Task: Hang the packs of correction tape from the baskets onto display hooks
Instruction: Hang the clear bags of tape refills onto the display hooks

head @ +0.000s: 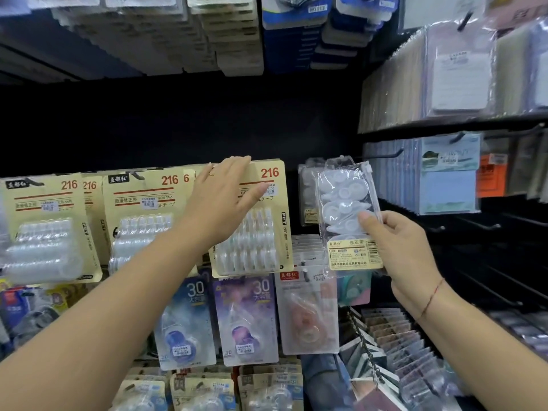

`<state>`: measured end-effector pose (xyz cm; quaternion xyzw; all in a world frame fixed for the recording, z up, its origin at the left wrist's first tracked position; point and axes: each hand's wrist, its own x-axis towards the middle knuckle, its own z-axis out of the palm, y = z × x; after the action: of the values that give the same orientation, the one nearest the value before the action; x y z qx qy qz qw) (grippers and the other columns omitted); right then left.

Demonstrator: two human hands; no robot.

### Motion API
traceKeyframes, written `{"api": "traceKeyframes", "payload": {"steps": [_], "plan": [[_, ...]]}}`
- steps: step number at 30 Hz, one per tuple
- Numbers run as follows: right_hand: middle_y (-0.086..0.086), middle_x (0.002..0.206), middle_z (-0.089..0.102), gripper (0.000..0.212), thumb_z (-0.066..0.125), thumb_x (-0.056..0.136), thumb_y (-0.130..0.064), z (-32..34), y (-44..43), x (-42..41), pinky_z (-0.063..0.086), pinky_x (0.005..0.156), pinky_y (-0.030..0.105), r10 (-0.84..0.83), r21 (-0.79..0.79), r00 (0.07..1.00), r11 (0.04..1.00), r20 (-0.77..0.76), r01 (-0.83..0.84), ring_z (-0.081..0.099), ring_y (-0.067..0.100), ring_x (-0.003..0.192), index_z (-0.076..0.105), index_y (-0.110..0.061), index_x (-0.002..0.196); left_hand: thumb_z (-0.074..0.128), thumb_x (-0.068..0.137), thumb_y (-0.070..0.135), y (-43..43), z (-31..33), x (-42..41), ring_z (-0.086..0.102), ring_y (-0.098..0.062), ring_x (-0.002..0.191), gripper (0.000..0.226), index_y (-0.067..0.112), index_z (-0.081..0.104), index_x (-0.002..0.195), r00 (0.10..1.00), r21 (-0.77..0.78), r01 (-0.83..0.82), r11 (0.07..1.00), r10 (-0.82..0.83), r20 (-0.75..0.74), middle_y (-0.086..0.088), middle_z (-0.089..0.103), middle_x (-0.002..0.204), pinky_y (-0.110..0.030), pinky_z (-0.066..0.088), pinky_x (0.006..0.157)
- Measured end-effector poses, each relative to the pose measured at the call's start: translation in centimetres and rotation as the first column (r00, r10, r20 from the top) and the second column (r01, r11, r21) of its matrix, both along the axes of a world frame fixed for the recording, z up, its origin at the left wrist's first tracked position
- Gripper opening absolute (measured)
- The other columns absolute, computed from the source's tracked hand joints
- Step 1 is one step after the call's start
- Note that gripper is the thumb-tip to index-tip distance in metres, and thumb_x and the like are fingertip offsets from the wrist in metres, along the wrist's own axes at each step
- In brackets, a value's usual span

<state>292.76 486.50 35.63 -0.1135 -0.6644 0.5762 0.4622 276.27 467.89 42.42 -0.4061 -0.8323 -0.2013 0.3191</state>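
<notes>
My right hand [394, 250] holds a clear zip pouch of white correction tapes [348, 215] by its lower right corner, upright, in front of a hook with similar pouches [308, 197]. My left hand [225, 194] reaches forward with straight fingers and rests on the top of a large beige "216" card pack of correction tapes [264, 221] hanging on the display. Two more "216" packs [142, 221] hang to its left. No basket is in view.
Single correction-tape cards [246, 318] hang below the big packs. Sticky-note pads [450, 185] fill hooks at the right, with bare black hooks [486, 226] under them. More packs hang overhead [225, 34]. Notebooks stand in a rack [394, 351] at lower right.
</notes>
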Motion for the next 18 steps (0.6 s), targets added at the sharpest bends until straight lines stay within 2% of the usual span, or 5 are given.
{"api": "traceKeyframes", "payload": {"steps": [3, 5, 7, 12, 18], "plan": [[0.038, 0.085, 0.056, 0.046, 0.064, 0.092, -0.033, 0.4, -0.4, 0.2, 0.041, 0.064, 0.040, -0.001, 0.016, 1.000, 1.000, -0.018, 0.001, 0.055, 0.027, 0.070, 0.054, 0.011, 0.088, 0.034, 0.100, 0.053, 0.0, -0.1, -0.2, 0.031, -0.015, 0.143, 0.063, 0.014, 0.036, 0.150, 1.000, 0.004, 0.010, 1.000, -0.010, -0.016, 0.001, 0.040, 0.152, -0.036, 0.007, 0.123], [0.029, 0.076, 0.055, 0.049, 0.064, 0.092, -0.033, 0.6, -0.4, 0.1, 0.039, 0.061, 0.034, 0.017, -0.004, 1.000, 1.000, -0.017, -0.017, 0.052, 0.027, 0.070, 0.052, 0.014, 0.089, 0.035, 0.101, 0.052, 0.0, -0.2, -0.3, 0.031, -0.015, 0.143, 0.062, 0.014, 0.036, 0.149, 1.000, 0.007, 0.015, 1.000, -0.015, -0.023, 0.001, 0.041, 0.151, -0.037, 0.008, 0.124], [0.018, 0.078, 0.053, 0.052, 0.064, 0.091, -0.033, 0.7, -0.2, 0.1, 0.037, 0.055, 0.028, 0.039, -0.044, 0.999, 0.998, -0.003, -0.039, 0.050, 0.027, 0.070, 0.050, 0.016, 0.091, 0.035, 0.100, 0.052, 0.0, -0.3, -0.4, 0.031, -0.016, 0.143, 0.062, 0.014, 0.037, 0.149, 0.999, 0.009, 0.018, 1.000, -0.017, -0.034, 0.001, 0.041, 0.151, -0.036, 0.008, 0.123], [0.017, 0.082, 0.052, 0.050, 0.066, 0.090, -0.032, 1.4, 0.0, 0.4, 0.036, 0.040, 0.020, 0.066, -0.111, 0.997, 0.992, 0.028, -0.062, 0.053, 0.031, 0.070, 0.053, 0.016, 0.089, 0.035, 0.100, 0.053, 0.1, -0.3, -0.5, 0.031, -0.016, 0.144, 0.063, 0.013, 0.037, 0.149, 0.999, 0.010, 0.024, 1.000, -0.023, -0.036, 0.001, 0.041, 0.152, -0.037, 0.009, 0.124], [0.020, 0.084, 0.053, 0.052, 0.067, 0.089, -0.032, 1.9, 0.2, 0.7, 0.036, 0.052, 0.026, 0.091, -0.160, 0.995, 0.984, 0.033, -0.085, 0.057, 0.031, 0.068, 0.052, 0.018, 0.094, 0.035, 0.100, 0.052, 0.1, -0.3, -0.5, 0.032, -0.016, 0.143, 0.063, 0.013, 0.037, 0.149, 0.999, 0.010, 0.028, 1.000, -0.027, -0.036, 0.001, 0.041, 0.151, -0.037, 0.009, 0.123]]}}
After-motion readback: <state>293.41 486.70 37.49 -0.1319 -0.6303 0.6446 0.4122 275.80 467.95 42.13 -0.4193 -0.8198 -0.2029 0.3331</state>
